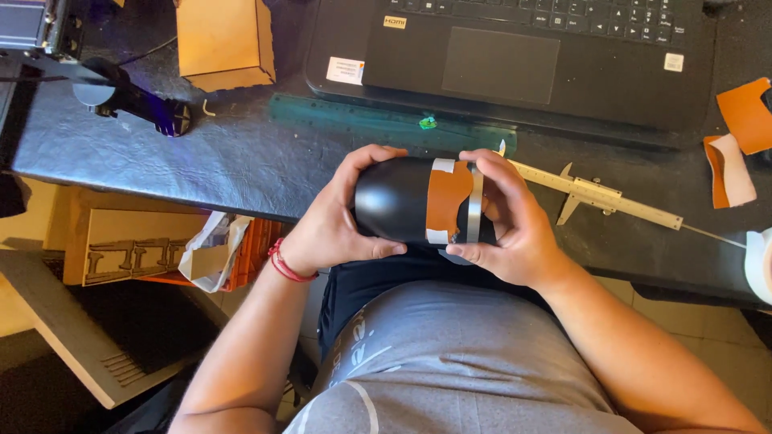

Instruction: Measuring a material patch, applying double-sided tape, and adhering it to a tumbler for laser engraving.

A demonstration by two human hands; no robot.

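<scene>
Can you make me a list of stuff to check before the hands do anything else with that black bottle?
1. Left hand grips the bottle: ok.
2. Right hand holds the other end: ok.
3. Brown patch lies flat on the bottle: ok where it shows, far side hidden.
4. White tape holds the patch edges: cannot tell.
5. Caliper lies on the desk, apart from the hands: ok.
6. Laptop sits back from the bottle: ok.

I sit at a home craft workbench: dark desk (201, 161), laptop (515, 56) far ahead, metal caliper (599, 197) to the right, brown leather scraps (744, 120) far right, engraved wooden panels (133, 249) stacked low left.
</scene>
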